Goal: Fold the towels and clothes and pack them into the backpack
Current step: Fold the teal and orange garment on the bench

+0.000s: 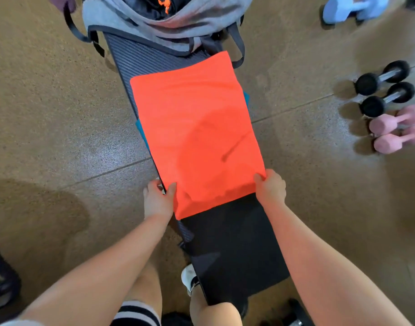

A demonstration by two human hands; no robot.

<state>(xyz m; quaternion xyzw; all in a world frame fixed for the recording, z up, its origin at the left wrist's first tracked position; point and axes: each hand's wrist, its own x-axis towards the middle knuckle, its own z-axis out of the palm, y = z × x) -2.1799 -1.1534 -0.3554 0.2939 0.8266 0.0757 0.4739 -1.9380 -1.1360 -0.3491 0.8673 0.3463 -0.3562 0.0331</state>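
Left grip (158, 200) and right grip (270, 188) pinch near corners of orange towel (194, 128); long axis runs along bench (234, 255) toward grey backpack (154, 22) at far end.

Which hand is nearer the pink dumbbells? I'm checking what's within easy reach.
Right. The right hand grips the orange towel's near corner on the side where the pink dumbbells lie; the left hand holds the opposite corner, farther away.

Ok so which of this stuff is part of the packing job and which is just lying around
Part of the job: orange towel, blue cloth under it, grey backpack, left hand, right hand.
Lying about: black dumbbells, pink dumbbells, blue dumbbell.
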